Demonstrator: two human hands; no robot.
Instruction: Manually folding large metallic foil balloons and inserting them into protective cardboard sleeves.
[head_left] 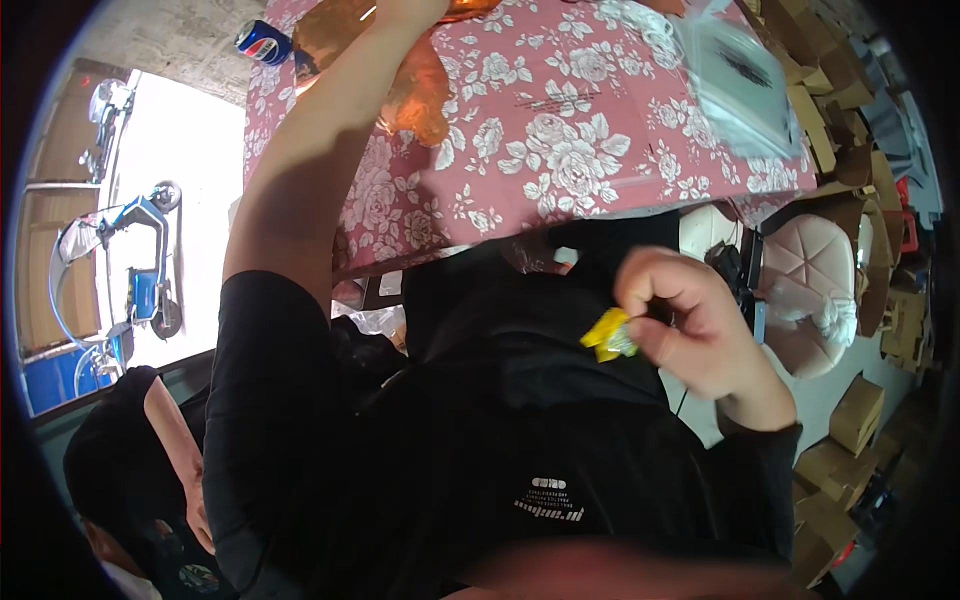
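My right hand point(690, 320) is raised in front of my black shirt, right of the middle. Its thumb and forefinger pinch a small crumpled yellow wrapper point(606, 334) with a silvery-green part; whether anything is inside does not show. My left arm reaches across the table to the top edge, where my left hand point(412, 10) is only partly in view and its fingers are cut off. Beneath and beside that arm lies shiny, see-through orange plastic film point(415, 95), spread on a pink tablecloth point(570, 150) with white flowers.
A blue can point(264, 43) stands at the table's far left. Clear plastic bags point(740, 90) and white string point(650, 30) lie far right. Padded white chairs point(805, 275) and cardboard boxes point(855, 415) are at right. Another person's forearm point(178, 445) shows lower left; a scooter point(150, 260) stands beyond.
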